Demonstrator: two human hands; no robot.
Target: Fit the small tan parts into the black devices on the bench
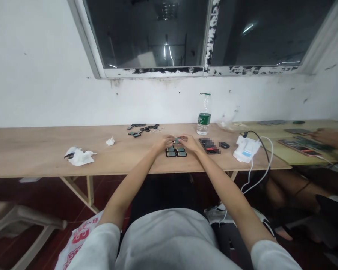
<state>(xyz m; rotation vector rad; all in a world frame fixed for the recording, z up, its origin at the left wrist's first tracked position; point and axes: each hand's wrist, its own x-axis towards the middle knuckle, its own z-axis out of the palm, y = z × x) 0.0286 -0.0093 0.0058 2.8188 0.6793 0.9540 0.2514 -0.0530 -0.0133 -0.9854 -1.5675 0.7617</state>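
My left hand (163,142) and my right hand (189,142) meet over the wooden table, fingers closed from both sides on a small green-grey rectangular piece (176,140). Its exact kind is too small to make out, and fingertips cover its ends. Just below my hands, several small black-rimmed rectangular pieces (171,153) with grey-green faces lie in two short rows. Farther back, toward the wall, is a loose group of similar dark pieces (138,133), with tiny pale bits (157,130) scattered beside them.
Right of my hands are a phone (209,145), a small black object (224,145), a water bottle (204,119) and a white power strip (246,148) with cables. Crumpled tissues (81,157) lie left. Another person's hand (325,135) is at the adjoining table (281,153).
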